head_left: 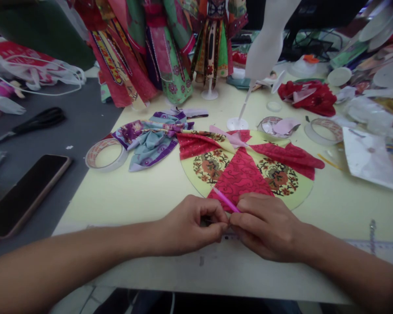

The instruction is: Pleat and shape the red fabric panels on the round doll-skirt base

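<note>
Two hands: left hand (196, 224) and right hand (265, 224) meet at the lower centre of the frame, at the near edge of the round cloth (196, 174).
Left grip: thumb and forefinger bent into a ring, tips drawn together beside the right fingertips; I cannot tell what, if anything, they pinch.
Right grip: fingers curled and closed on the pink tool (227, 200).
Pink tool: just below the frame's centre, seen against the red wedge (244, 176); its long axis slants, thin tip towards the upper left, thicker end running lower right into the right hand.
Red wedge: narrow end up, broad end down towards the hands, with flowered panels either side.
Writing: red print on the left tape roll (91, 156) and the right tape roll (324, 131), too blurred to read; marks on the red-and-white bag (26, 54), upper left, equally unclear.
Phone (28, 192): left side, long axis from lower left to upper right, screen dark.
Scissors (39, 121): above the phone, blades towards the left edge, black handles pointing right.
</note>
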`<state>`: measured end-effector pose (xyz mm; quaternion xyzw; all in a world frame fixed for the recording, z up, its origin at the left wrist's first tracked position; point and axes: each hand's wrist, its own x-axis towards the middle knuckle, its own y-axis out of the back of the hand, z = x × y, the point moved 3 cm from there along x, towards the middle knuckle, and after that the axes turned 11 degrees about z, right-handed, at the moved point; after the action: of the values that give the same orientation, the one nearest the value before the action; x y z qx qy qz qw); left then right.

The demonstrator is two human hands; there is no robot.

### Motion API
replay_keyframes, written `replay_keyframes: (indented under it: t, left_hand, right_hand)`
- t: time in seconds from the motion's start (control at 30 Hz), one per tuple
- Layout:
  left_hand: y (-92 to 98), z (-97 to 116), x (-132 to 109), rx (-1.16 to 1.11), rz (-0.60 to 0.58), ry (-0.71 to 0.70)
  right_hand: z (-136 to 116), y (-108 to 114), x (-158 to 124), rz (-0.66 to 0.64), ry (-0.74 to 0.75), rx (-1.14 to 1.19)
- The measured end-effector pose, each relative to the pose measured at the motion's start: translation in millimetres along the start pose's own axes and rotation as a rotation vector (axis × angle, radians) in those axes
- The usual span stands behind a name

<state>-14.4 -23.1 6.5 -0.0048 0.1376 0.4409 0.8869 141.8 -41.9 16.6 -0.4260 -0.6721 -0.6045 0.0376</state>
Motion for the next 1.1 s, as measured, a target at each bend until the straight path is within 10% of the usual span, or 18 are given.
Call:
replay_keyframes:
  t: [1.1]
  left_hand:
    - [-3.1,0.7,-4.4,0.120,0.011,-0.213]
  right_hand:
    - [-9.6,-0.1,-0.2,0.022,0.023,0.015]
